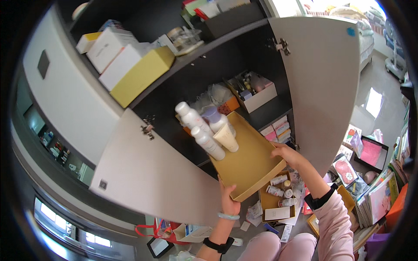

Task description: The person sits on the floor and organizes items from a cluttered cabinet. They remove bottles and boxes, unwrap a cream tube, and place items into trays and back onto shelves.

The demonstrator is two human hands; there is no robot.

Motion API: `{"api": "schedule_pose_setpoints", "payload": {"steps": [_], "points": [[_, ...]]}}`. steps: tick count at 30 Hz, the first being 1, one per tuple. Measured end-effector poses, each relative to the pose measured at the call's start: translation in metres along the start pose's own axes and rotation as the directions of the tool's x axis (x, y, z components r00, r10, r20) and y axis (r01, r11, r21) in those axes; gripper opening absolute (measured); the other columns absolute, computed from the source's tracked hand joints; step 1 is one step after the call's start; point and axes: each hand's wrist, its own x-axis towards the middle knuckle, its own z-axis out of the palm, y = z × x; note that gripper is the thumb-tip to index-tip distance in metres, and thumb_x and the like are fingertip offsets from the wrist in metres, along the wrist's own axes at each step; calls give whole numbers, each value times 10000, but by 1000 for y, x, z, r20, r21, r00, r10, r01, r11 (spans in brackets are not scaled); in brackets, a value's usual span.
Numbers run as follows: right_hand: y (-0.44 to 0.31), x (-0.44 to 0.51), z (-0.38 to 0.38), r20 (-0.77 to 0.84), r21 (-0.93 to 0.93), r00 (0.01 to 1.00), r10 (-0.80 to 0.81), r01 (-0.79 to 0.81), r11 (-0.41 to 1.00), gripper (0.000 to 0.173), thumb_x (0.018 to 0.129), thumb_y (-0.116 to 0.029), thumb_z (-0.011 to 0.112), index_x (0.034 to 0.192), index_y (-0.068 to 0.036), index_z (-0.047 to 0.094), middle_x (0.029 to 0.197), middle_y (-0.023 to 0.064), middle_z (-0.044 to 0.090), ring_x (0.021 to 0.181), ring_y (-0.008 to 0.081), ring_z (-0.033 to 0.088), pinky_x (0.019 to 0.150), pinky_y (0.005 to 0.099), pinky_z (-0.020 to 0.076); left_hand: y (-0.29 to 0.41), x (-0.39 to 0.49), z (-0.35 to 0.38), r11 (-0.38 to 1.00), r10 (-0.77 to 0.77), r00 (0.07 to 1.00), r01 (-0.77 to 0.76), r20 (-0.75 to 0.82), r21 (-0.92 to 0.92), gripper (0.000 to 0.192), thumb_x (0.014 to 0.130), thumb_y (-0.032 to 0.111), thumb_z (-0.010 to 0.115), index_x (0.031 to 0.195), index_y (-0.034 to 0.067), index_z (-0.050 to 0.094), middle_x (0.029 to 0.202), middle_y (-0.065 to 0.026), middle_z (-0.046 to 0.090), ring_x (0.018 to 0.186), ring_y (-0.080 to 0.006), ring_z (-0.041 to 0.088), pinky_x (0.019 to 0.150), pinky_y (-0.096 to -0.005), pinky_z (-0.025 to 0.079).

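Note:
Between both hands I hold a shallow gold cardboard box lid or tray (253,160), tilted, partly inside the dark cabinet opening. My left hand (230,197) grips its near left corner, thumb over the rim. On the right wall, my right hand (285,154) has hold of the side near the front corner. Standing at the tray's far left end are two white capped bottles (209,145), a white bottle with a purple cap (217,120) and a cream squeeze tube (227,138). The far end of the tray is hidden behind them.
Open cabinet doors flank me, one left (156,176) and one right (321,84). On the shelf behind stand a white box of small items (261,98) and an orange box (230,105). Below, a box of bottles (267,213) and a red-handled bag (166,231) crowd the floor.

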Motion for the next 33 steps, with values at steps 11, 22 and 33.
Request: {"api": "schedule_pose_setpoints", "payload": {"steps": [11,22,33], "points": [[10,88,-25,-165,109,981,102,-84,990,713,887,-670,488,1270,-75,575,1197,65,615,1113,190,571,933,346,446,-32,55,48,974,190,958,-213,-216,-84,895,773,116,600,1535,137,130,1456,-69,322,1334,-248,341,1110,-396,302],[22,22,39,34,-469,877,-479,437,767,840,863,-345,684,1492,-7,241,1481,273,337,1386,362,344,1098,390,331,-69,119,74,909,415,883,-414,-219,51,961,932,310,635,1529,110,-91,1531,-113,111,1357,-226,261,1115,-366,256],[23,70,24,-9,-751,801,-599,390,533,338,866,-156,667,1173,-107,536,1087,251,613,903,441,619,727,462,514,-69,114,35,904,237,967,-254,93,343,765,989,385,524,1534,67,91,1435,-142,317,1285,-248,383,1099,-373,287]]}}
